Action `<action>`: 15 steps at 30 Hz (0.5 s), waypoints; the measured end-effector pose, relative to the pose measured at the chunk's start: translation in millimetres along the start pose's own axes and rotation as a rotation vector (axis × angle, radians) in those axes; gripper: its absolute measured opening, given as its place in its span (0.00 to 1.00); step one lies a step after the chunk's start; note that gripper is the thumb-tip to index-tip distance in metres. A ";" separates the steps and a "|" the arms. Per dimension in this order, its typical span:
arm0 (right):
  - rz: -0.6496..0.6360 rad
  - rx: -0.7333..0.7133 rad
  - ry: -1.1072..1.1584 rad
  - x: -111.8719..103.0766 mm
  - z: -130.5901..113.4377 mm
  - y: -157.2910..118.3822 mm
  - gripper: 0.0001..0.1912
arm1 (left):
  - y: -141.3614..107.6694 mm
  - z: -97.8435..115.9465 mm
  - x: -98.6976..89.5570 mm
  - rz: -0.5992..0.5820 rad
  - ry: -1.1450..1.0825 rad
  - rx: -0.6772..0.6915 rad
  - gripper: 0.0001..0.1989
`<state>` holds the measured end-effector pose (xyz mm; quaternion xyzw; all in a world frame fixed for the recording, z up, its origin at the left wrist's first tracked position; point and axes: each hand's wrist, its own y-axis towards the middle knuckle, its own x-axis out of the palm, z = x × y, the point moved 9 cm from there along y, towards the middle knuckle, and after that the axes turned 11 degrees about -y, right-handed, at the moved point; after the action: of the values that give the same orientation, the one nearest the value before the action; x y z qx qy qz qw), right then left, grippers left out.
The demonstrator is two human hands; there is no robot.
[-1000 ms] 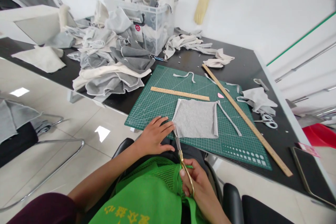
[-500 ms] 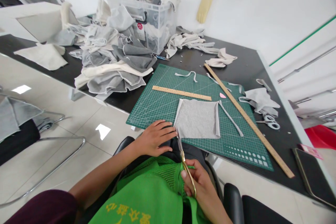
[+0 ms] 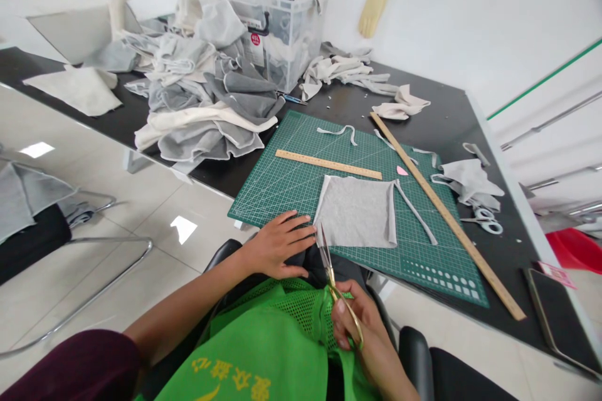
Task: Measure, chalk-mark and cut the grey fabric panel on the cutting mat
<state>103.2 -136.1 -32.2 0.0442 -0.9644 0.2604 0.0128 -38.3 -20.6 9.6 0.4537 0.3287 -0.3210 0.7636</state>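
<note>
A roughly square piece of grey fabric (image 3: 357, 212) lies on the green cutting mat (image 3: 263, 191), its right edge curled. My left hand (image 3: 285, 244) is stretched out flat with fingers apart, its fingertips at the fabric's lower left edge. My right hand (image 3: 355, 316) grips gold-handled scissors (image 3: 330, 272) by their loops. The blades point up at the fabric's lower left corner and are slightly parted. A narrow fabric strip (image 3: 416, 213) rests just right of the piece. Above it lies a short wooden ruler (image 3: 328, 165).
A long wooden ruler (image 3: 446, 216) crosses the mat's right side. White-handled scissors (image 3: 484, 221), fabric scraps (image 3: 470, 180) and a phone (image 3: 559, 316) lie to the right. A large heap of grey cloth (image 3: 202, 88) and a clear plastic box (image 3: 282, 31) stand at the back left.
The scissors have shifted slightly right with my right hand, and their blades now show a little more parted. My left hand stays nearly in place. The view has tilted slightly.
</note>
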 end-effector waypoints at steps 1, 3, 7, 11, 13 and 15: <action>-0.001 0.001 -0.003 0.0 -0.4 0.7 0.24 | -0.3 0.2 -0.2 0.003 0.001 0.004 0.35; -0.006 -0.003 -0.014 -0.2 -0.8 2.8 0.24 | -1.0 1.1 -0.8 0.013 0.006 0.018 0.37; -0.032 -0.039 -0.018 -0.3 -1.1 8.7 0.23 | -2.5 1.1 1.5 -0.006 0.019 0.024 0.37; -0.043 -0.071 -0.004 -0.8 1.0 14.5 0.21 | -3.6 1.0 3.5 -0.016 0.034 0.027 0.37; -0.054 -0.075 -0.003 0.6 2.7 16.7 0.21 | -4.3 1.1 3.4 -0.008 0.044 0.031 0.38; -0.053 -0.073 -0.006 1.7 3.3 18.2 0.21 | -5.1 1.0 3.3 0.002 0.051 0.036 0.38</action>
<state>99.8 -122.3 -44.0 0.0700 -0.9718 0.2242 0.0186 -40.2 -24.1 4.8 0.4756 0.3418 -0.3144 0.7471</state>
